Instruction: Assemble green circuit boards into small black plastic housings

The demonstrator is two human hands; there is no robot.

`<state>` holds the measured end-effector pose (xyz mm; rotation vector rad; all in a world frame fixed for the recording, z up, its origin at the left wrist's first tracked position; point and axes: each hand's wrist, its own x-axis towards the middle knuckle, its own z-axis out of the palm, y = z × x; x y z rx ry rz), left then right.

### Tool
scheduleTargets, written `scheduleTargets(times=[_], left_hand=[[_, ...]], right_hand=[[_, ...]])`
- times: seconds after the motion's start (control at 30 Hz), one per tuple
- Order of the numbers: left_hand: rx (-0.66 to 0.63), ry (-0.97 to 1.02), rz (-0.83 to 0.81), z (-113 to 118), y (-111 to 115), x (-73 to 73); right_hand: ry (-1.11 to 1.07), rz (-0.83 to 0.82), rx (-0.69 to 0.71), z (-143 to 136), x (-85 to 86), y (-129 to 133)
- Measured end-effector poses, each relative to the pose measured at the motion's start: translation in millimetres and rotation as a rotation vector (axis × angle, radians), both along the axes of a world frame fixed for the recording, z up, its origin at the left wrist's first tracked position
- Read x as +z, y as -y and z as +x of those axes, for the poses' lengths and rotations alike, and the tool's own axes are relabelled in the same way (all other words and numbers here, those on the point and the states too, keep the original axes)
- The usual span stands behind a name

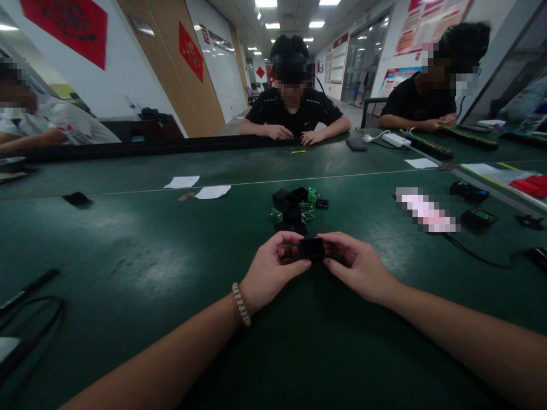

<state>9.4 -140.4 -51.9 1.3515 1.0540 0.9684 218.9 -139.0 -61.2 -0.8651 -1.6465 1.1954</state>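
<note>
Between my two hands is a small black rectangular plastic case, held just above the green tabletop. My left hand, with a beaded bracelet on the wrist, pinches its left side between thumb and fingers. On its right side, my right hand grips it the same way. Just beyond my hands lies a pile of black plastic cases mixed with several green circuit boards. A small black part sits at the pile's right edge.
White papers lie left of the pile. A blurred pink object, a cable and dark devices are at right. A black pen-like tool is at left. Several people, one in a black shirt, sit around the table.
</note>
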Motion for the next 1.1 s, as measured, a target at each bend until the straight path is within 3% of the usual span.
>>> scheduleTargets(times=[0.17,0.47,1.1], left_hand=[[0.074,0.005,0.006,1.6,0.7,5.1],[0.024,-0.002,-0.004,3.2,2.6,5.6],[0.000,0.020,-0.008,3.4,3.4,4.5]], right_hand=[[0.015,-0.070,-0.021,0.7,1.4,1.2],[0.097,-0.098,-0.042,2.0,7.9,2.9],[0.025,-0.052,0.008,1.6,-0.1,0.8]])
